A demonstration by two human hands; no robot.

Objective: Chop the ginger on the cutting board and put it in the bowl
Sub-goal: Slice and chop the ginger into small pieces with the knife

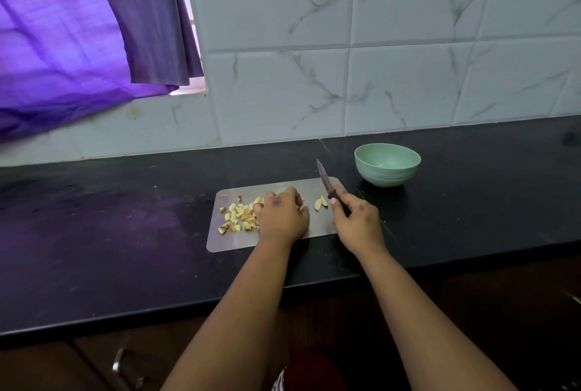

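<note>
A grey cutting board [283, 184] lies on the black counter. Several chopped ginger pieces [236, 217] are piled on its left half, and one larger slice of ginger [320, 203] lies near its right side. My left hand [281, 214] rests on the board with curled fingers over ginger; what it holds under the fingers is hidden. My right hand [353, 216] grips the black handle of a knife [325, 180], blade raised and pointing away from me above the board's right edge. A pale green bowl [387, 164] stands empty to the right, behind the board.
The black counter [125, 233] runs left to right, with a marbled tile wall [377, 60] behind it. A purple curtain [78, 29] hangs at the upper left. Cabinet doors with a metal handle [118, 359] sit below the counter's front edge.
</note>
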